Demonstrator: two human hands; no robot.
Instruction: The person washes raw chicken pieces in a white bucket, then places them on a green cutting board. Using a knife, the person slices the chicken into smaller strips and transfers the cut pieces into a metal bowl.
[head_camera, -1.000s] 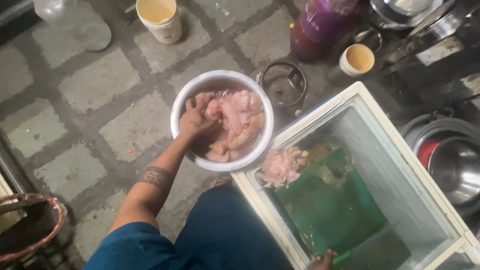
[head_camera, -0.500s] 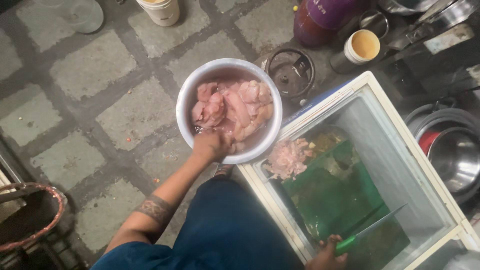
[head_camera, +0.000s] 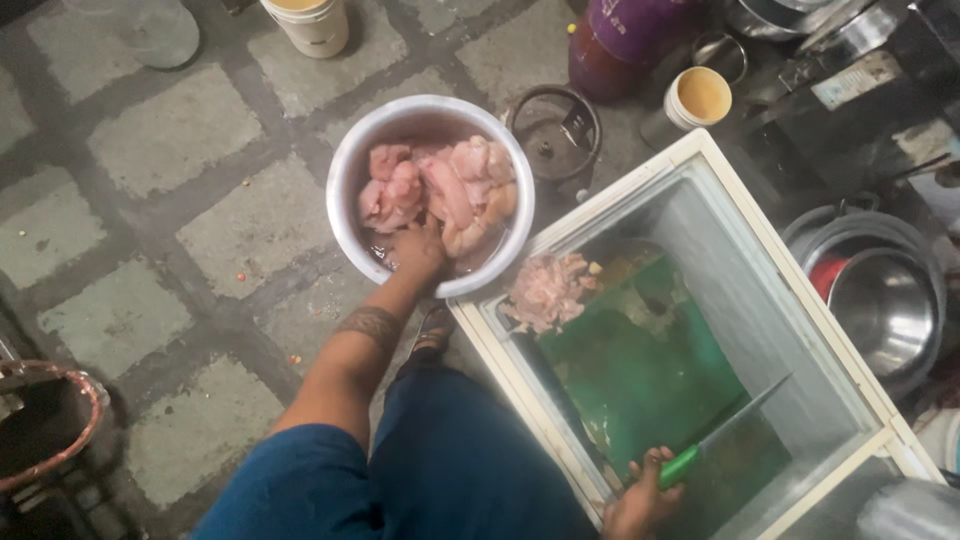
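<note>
A round metal bowl (head_camera: 345, 195) full of raw pink chicken pieces (head_camera: 440, 190) stands on the paved floor. My left hand (head_camera: 418, 250) reaches into its near side, fingers closed among the meat. My right hand (head_camera: 640, 500) at the bottom of the view grips a green-handled knife (head_camera: 725, 430), its blade lying over a green cutting board (head_camera: 650, 385) inside a white-framed glass box (head_camera: 760, 250). A heap of cut chicken (head_camera: 548, 290) sits at the board's far end.
Beyond the bowl are a black ring stand (head_camera: 553, 130), a purple container (head_camera: 630, 35), a cup of yellow liquid (head_camera: 700, 97), a white tub (head_camera: 310, 22) and a clear jar (head_camera: 155, 30). Steel pots (head_camera: 880, 305) stand to the right. A red-rimmed basket (head_camera: 45, 425) is at the left.
My left hand drew back from the middle of the bowl to its near edge, then went in again. My right hand with the knife came into view over the board.
</note>
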